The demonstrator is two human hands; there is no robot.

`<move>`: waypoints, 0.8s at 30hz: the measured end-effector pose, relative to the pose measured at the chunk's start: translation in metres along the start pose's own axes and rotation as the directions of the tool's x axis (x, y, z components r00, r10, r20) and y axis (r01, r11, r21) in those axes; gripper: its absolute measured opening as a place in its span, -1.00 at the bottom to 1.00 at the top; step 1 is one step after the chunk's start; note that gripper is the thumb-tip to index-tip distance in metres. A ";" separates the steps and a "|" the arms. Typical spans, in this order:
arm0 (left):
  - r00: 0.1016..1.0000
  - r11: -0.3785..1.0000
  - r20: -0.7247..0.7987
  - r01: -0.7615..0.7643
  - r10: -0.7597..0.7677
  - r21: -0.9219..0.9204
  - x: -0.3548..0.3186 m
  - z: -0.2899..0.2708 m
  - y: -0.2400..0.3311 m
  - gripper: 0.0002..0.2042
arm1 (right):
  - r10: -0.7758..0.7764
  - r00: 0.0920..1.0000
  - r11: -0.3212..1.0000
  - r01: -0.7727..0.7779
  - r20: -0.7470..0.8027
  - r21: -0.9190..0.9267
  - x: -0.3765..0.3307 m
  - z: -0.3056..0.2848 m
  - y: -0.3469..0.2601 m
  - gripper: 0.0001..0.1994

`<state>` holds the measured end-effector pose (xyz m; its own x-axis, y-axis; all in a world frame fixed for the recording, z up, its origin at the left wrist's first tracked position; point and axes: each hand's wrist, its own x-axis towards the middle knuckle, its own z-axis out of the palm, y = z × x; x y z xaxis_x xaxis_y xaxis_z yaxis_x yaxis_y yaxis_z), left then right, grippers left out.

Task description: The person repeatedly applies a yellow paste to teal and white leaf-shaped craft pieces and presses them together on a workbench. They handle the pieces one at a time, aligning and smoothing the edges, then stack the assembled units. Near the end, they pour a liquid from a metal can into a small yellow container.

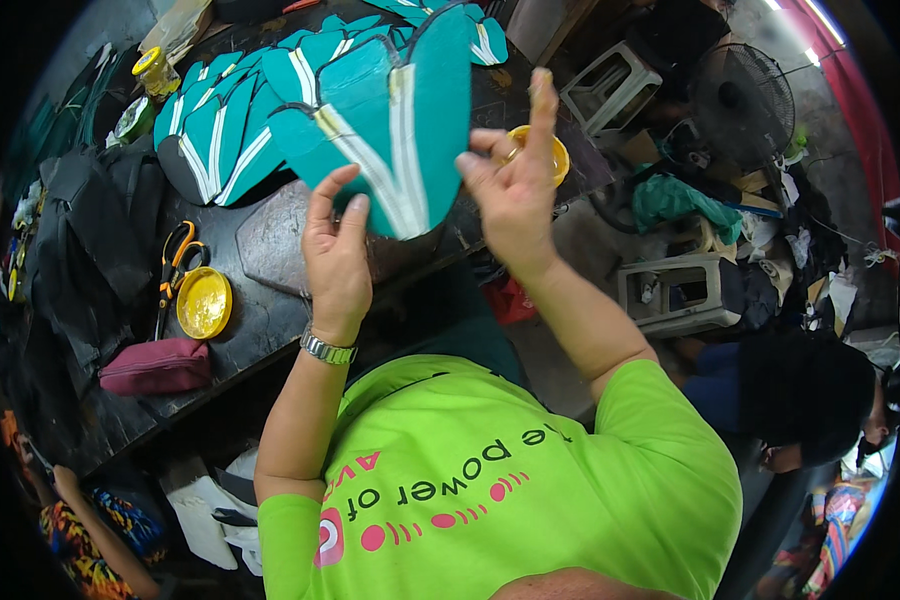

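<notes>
My left hand (336,250), with a metal watch on its wrist, grips the lower edge of a teal cut piece with white stripes (400,110) and holds it up above the dark worktable (270,310). My right hand (515,185) pinches the right edge of the same piece with thumb and bent fingers, its index finger pointing straight up. Behind that hand sits a small yellow tub (558,157). Several matching teal striped pieces (225,130) lie fanned out on the table beyond.
Orange-handled scissors (175,262), a round yellow dish (204,302) and a maroon pouch (155,367) lie at the table's left. Grey plastic stools (610,88) and a floor fan (745,100) stand to the right. Other people sit at lower left (80,530) and at right (810,400).
</notes>
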<state>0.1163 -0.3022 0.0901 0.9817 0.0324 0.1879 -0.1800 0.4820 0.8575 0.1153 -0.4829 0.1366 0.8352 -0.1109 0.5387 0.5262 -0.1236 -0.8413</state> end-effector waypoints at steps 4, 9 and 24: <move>0.978 0.954 0.206 -0.102 0.043 0.284 0.014 0.004 0.002 -0.76 | 0.184 0.983 0.961 -0.176 -0.019 0.216 0.046 -0.049 0.020 0.04; 0.901 0.438 0.391 -0.433 0.187 0.788 0.061 -0.024 0.010 -0.67 | 0.293 0.927 0.956 -0.278 -0.232 0.098 0.126 -0.132 0.092 0.06; 0.906 -0.130 0.395 -0.378 0.152 0.917 0.207 -0.059 -0.036 -0.46 | 0.129 0.930 0.536 -0.358 -0.346 -0.764 0.166 -0.199 0.180 -0.29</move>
<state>0.3302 -0.2609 0.0698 0.8373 -0.2437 0.4895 -0.4053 -0.8774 0.2566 0.3170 -0.7202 0.0832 0.7888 -0.4598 0.4080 -0.1392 -0.7801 -0.6100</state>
